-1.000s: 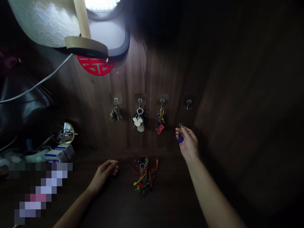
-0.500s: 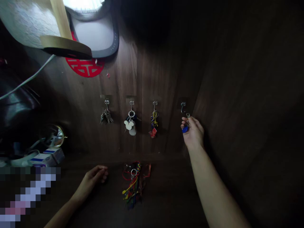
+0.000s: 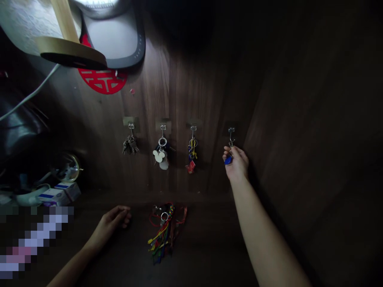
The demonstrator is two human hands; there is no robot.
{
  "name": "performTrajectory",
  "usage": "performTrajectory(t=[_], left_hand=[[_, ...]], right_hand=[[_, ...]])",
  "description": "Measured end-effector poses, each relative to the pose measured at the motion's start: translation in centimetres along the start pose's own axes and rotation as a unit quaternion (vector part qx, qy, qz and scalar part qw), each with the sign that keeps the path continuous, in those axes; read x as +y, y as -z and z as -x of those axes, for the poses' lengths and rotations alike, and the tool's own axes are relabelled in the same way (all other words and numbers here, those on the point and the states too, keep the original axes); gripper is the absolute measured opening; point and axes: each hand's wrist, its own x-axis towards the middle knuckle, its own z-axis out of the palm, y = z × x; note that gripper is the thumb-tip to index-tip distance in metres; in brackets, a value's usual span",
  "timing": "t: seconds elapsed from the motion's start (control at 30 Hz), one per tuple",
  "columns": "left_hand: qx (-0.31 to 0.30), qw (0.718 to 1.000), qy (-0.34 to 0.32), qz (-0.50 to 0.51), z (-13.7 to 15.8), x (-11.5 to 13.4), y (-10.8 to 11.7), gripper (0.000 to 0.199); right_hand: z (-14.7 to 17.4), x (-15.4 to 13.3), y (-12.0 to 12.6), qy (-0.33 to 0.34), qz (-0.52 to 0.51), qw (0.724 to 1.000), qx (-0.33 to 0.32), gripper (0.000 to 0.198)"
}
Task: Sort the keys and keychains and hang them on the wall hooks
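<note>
My right hand (image 3: 237, 162) is raised to the rightmost wall hook (image 3: 231, 131), pinching a keychain with a blue tag (image 3: 228, 160). The keychain's metal clasp meets the lower end of the hook; whether it hangs there I cannot tell. My left hand (image 3: 116, 217) rests on the wooden surface, fingers curled in, with nothing visible in them. To its right lies a bundle of colourful cords with a metal ring (image 3: 163, 233). On the other hooks hang a bunch of keys (image 3: 131, 146), keys with a white mouse-head charm (image 3: 158, 156), and a yellow-corded keychain with a red tag (image 3: 190, 166).
A lamp with a wooden base (image 3: 72, 54) stands at the upper left, before a grey cap (image 3: 115, 40) and a red cut-out ornament (image 3: 103, 83). Small boxes (image 3: 56, 195) and a round gold-rimmed mirror (image 3: 70, 167) sit at the left. Dark wooden panelling (image 3: 293, 131) extends rightward.
My right hand has brought the keychain slightly left, so its clasp now touches the hook's end. My left hand stays resting on the surface. The whole view has shifted a little.
</note>
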Motion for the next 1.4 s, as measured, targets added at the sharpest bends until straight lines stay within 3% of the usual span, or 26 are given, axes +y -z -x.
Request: performTrajectory(t=[0.33, 0.73, 1.2, 1.4], left_hand=[[0.013, 1.0, -0.009, -0.024, 0.1, -0.3, -0.3, 0.049], [0.036, 0.999, -0.016, -0.035, 0.6, 0.5, -1.0, 0.044], [0.016, 0.999, -0.02, -0.037, 0.6, 0.4, -0.5, 0.044], [-0.011, 0.999, -0.032, -0.032, 0.5, 0.4, -0.1, 0.045]], right_hand=[[0.1, -1.7, -0.3, 0.063, 0.001, 0.997, -0.054, 0.015], [-0.6, 0.0, 0.9, -0.002, 0.006, 1.0, -0.017, 0.015], [2.3, 2.7, 3.3, -0.073, 0.031, 0.997, 0.019, 0.019], [4.3, 3.9, 1.9, -0.076, 0.064, 0.995, 0.009, 0.021]])
